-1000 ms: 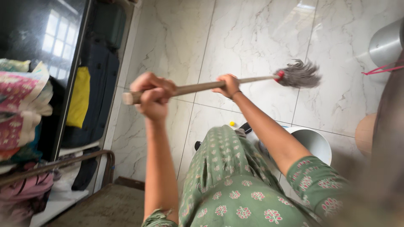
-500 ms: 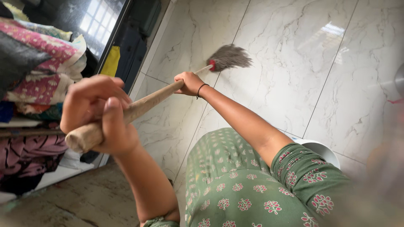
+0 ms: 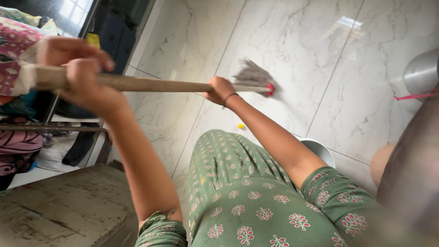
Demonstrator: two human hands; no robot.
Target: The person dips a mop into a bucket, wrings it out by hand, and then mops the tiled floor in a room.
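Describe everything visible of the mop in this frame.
The mop has a long, bare wooden handle lying nearly level across the view, with a red collar and grey stringy head pressed on the white marble-look floor tiles. The left hand grips near its butt end, the right hand closer to the head.

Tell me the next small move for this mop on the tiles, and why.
Probably a short pull of the wooden-handled grey string mop back toward the body. Left hand grips the handle's end, right hand grips farther down, and the mop head lies spread on the glossy white marble floor at nearly full arm's reach, with unswept-looking tile between it and the feet.
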